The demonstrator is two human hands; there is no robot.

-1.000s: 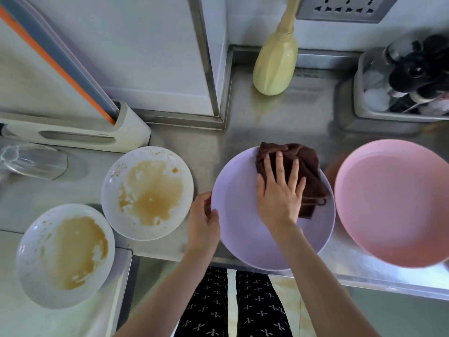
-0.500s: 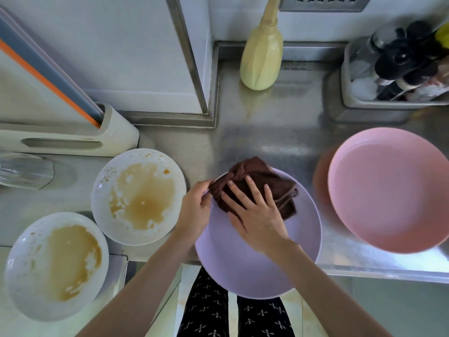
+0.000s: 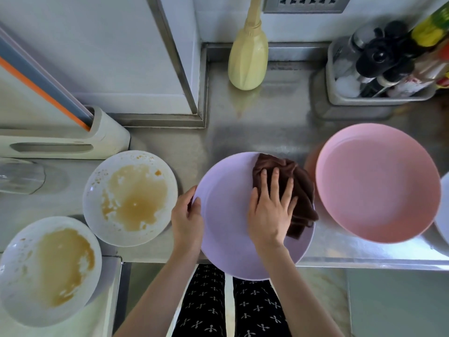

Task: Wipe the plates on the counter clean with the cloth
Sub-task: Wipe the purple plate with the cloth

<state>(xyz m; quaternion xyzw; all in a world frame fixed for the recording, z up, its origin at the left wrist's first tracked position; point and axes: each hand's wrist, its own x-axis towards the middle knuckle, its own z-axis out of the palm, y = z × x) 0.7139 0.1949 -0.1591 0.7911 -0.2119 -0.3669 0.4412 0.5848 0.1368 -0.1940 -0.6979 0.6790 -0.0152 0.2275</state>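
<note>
A lilac plate point(image 3: 226, 227) sits at the counter's front edge, partly overhanging it. My left hand point(image 3: 187, 215) grips its left rim. My right hand point(image 3: 271, 207) lies flat with fingers spread, pressing a crumpled brown cloth point(image 3: 301, 190) onto the plate's right half. Two white plates smeared with brown sauce lie to the left: one point(image 3: 130, 198) beside the lilac plate, another point(image 3: 48, 271) at the lower left. A pink plate point(image 3: 379, 183) with no visible stains rests to the right.
A yellow bottle point(image 3: 247, 62) stands at the back wall. A tray of condiment bottles point(image 3: 379, 66) fills the back right corner. A knife-block-like holder point(image 3: 63, 142) and a glass point(image 3: 19, 178) are at the left. A white dish edge point(image 3: 443, 205) shows at far right.
My right hand has slid the cloth from the plate's upper left over to its right side. My left hand still holds the left rim.
</note>
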